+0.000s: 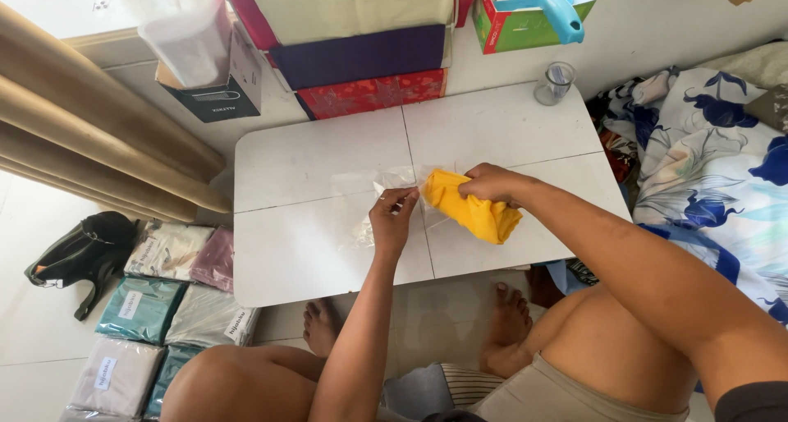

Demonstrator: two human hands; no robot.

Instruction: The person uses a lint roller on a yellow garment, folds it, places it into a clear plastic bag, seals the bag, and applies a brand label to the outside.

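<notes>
Head view: the right hand (491, 184) is closed on one end of a folded yellow cloth (472, 208), fingers wrapped over its top edge; the rest of the cloth trails down and away from the grip, toward the person's right knee, resting on the white table (320, 167). The left hand (392, 218) sits just beside that grip, its fingertips pinched together on the edge of a clear plastic bag (386, 184). The bag lies flat on the table, spreading up and outward from the pinch, and its mouth meets the near end of the cloth between the two hands. Beyond the grip, at the table's far corner, stands a small glass (558, 81). Farther back are stacked fabric boxes (361, 57). Left of the hands, on the floor, lie packed cloths (164, 291) and a dark bag (82, 254). A flowered sheet (714, 167) lies to the right.
</notes>
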